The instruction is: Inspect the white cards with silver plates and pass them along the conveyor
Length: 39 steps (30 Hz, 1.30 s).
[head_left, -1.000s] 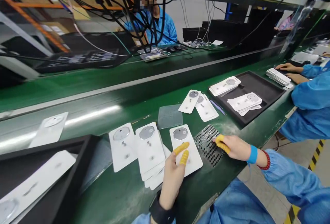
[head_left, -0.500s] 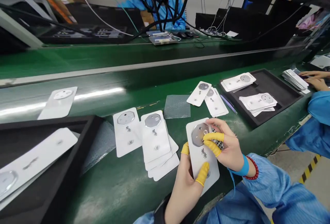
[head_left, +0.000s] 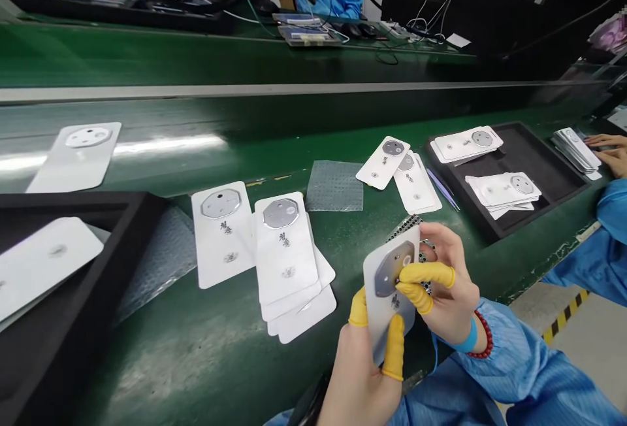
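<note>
My left hand [head_left: 365, 370], with yellow finger cots, grips a white phone back cover [head_left: 385, 311] by its lower end and holds it tilted above the green bench. My right hand [head_left: 448, 292], also in yellow cots, pinches at the grey octagonal camera plate [head_left: 389, 269] on that cover. A perforated black sheet [head_left: 409, 222] lies just behind the cover, mostly hidden. To the left, a single cover [head_left: 220, 233] and a stack of covers [head_left: 289, 262] lie flat on the bench.
Black trays sit at the left [head_left: 98, 295] and right [head_left: 553, 164], both with covers. Two more covers [head_left: 404, 174], a pen-like tool [head_left: 443, 187] and a clear film [head_left: 336, 185] lie mid-bench. A cover [head_left: 76, 155] rides the conveyor. A co-worker's hands [head_left: 607, 151] work at the far right.
My left hand picked the cover up off the bench and raised it toward me. My right hand left the perforated sheet and came onto the cover's camera plate.
</note>
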{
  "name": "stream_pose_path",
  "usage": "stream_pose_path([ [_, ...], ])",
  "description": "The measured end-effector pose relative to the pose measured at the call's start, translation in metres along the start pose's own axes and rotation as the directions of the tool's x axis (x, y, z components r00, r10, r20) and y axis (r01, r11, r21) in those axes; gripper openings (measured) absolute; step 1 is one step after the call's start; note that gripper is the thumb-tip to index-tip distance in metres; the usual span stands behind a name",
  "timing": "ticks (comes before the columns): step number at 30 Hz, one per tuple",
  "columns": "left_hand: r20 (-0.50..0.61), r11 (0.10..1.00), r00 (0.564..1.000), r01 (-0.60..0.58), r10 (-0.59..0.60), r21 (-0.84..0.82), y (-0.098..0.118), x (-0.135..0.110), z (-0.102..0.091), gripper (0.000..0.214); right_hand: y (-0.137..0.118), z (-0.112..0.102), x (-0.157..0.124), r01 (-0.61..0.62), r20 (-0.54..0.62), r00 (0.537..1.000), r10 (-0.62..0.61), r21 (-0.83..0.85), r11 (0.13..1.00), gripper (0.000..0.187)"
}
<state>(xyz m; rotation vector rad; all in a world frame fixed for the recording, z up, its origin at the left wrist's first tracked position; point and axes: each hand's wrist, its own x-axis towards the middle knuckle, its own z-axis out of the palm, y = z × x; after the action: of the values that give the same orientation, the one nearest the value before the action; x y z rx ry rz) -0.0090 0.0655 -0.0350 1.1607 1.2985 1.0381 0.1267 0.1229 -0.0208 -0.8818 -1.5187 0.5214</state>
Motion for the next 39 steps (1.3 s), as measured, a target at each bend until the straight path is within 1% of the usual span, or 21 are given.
stream_pose_path([
  [2,-0.069,0.999,0.998,-0.011,0.009,-0.034,0.005,-0.001,0.005,0.036,-0.002,0.001,-0.002,-0.035,-0.055,0.998,0.038,0.058,0.998,0.013],
  [4,-0.112,0.994,0.994,0.002,-0.014,-0.105,0.008,-0.002,0.010,0.033,-0.003,0.002,-0.003,-0.113,-0.075,0.990,0.123,0.130,0.985,0.027],
  [6,-0.111,0.987,0.993,0.032,-0.050,-0.160,0.008,-0.003,0.013,0.031,-0.005,0.002,-0.004,-0.189,-0.028,0.980,0.197,0.187,0.964,0.037],
  [7,-0.109,0.985,0.992,0.045,-0.064,-0.168,0.006,-0.004,0.014,0.030,-0.005,0.002,-0.004,-0.212,0.009,0.977,0.214,0.200,0.957,0.038],
  [9,-0.109,0.986,0.991,0.063,-0.081,-0.157,0.001,-0.007,0.013,0.028,-0.006,0.000,-0.003,-0.218,0.055,0.976,0.211,0.215,0.952,0.038],
  [12,-0.124,0.988,0.987,0.090,-0.106,-0.128,-0.009,-0.014,0.008,0.030,-0.008,-0.003,0.001,-0.216,0.067,0.976,0.206,0.240,0.946,0.040],
  [14,-0.136,0.984,0.981,0.124,-0.141,-0.125,-0.015,-0.018,0.004,0.035,-0.009,-0.004,0.003,-0.248,0.070,0.969,0.239,0.235,0.940,0.042],
  [16,-0.142,0.979,0.974,0.160,-0.178,-0.127,-0.018,-0.020,0.002,0.039,-0.010,-0.006,0.004,-0.305,0.097,0.952,0.290,0.232,0.924,0.042],
  [19,-0.150,0.978,0.970,0.175,-0.191,-0.110,-0.014,-0.020,0.004,0.044,-0.012,-0.010,0.007,-0.400,0.201,0.913,0.355,0.267,0.877,0.039],
  [21,-0.137,0.980,0.973,0.171,-0.183,-0.098,-0.007,-0.018,0.006,0.047,-0.012,-0.012,0.010,-0.450,0.257,0.886,0.386,0.280,0.848,0.039],
  [24,-0.071,0.977,0.980,0.180,-0.189,-0.118,0.005,-0.012,0.005,0.050,-0.009,-0.013,0.013,-0.505,0.258,0.859,0.441,0.291,0.813,0.042],
  [27,0.045,0.961,0.977,0.213,-0.208,-0.178,0.017,0.002,0.001,0.055,-0.001,-0.010,0.013,-0.563,0.272,0.825,0.496,0.316,0.764,0.044],
  [29,0.055,0.947,0.975,0.222,-0.215,-0.233,0.025,0.014,-0.002,0.053,0.003,-0.007,0.011,-0.594,0.330,0.801,0.500,0.333,0.732,0.041],
  [31,-0.016,0.943,0.976,0.205,-0.216,-0.262,0.030,0.024,-0.003,0.046,0.005,-0.004,0.010,-0.595,0.373,0.796,0.477,0.333,0.732,0.035],
  [33,-0.108,0.954,0.973,0.172,-0.204,-0.247,0.033,0.031,-0.004,0.042,0.004,-0.005,0.010,-0.564,0.385,0.809,0.445,0.296,0.770,0.026],
  [35,-0.186,0.967,0.967,0.136,-0.177,-0.214,0.032,0.035,-0.007,0.043,0.002,-0.012,0.009,-0.516,0.412,0.820,0.398,0.227,0.826,0.020],
  [36,-0.231,0.974,0.960,0.111,-0.156,-0.198,0.031,0.036,-0.009,0.044,0.001,-0.018,0.007,-0.475,0.426,0.824,0.374,0.159,0.865,0.022],
  [37,-0.271,0.979,0.953,0.089,-0.137,-0.183,0.030,0.038,-0.012,0.045,0.002,-0.026,0.005,-0.415,0.434,0.829,0.351,0.057,0.908,0.029],
  [38,-0.307,0.984,0.944,0.074,-0.123,-0.164,0.028,0.041,-0.015,0.046,0.004,-0.035,0.001,-0.336,0.433,0.837,0.334,-0.076,0.939,0.039],
  [39,-0.341,0.989,0.934,0.058,-0.102,-0.138,0.027,0.043,-0.018,0.047,0.007,-0.045,-0.005,-0.243,0.427,0.846,0.319,-0.225,0.944,0.046],
])
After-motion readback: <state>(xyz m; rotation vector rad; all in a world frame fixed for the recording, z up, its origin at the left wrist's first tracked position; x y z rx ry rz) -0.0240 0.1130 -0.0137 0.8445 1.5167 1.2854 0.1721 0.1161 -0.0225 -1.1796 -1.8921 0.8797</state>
